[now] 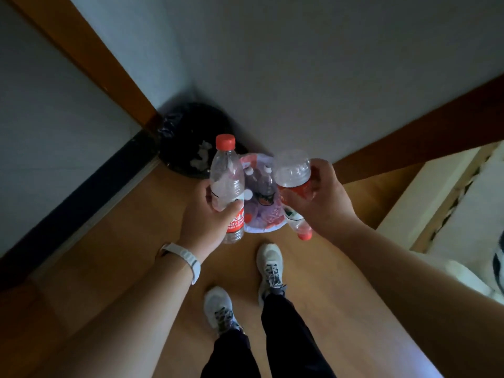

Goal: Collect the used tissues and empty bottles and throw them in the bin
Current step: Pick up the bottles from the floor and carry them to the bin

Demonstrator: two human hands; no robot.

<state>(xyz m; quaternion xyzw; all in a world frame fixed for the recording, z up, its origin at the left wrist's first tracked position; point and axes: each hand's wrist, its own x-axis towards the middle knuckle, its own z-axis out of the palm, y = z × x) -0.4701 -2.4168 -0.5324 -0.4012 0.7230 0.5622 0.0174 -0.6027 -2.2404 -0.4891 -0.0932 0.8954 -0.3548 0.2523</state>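
My left hand (pixel 211 214) grips a clear empty bottle (pixel 227 175) with a red cap and red label, cap pointing away from me. My right hand (pixel 321 197) holds a second clear bottle (pixel 293 170) upside down, its red cap low near the floor. Both bottles hover over a light plastic bag (pixel 259 227) on the floor that holds several empty bottles. Behind it, in the corner, stands a black bin (pixel 185 132) with a black liner and white crumpled tissues (pixel 201 156) inside.
Grey walls meet in the corner behind the bin, with a brown wooden door frame (pixel 90 53) at left and a brown trim (pixel 422 132) at right. A pale bed frame (pixel 425 197) stands at right. My two feet in white sneakers (pixel 270 266) stand on the wooden floor.
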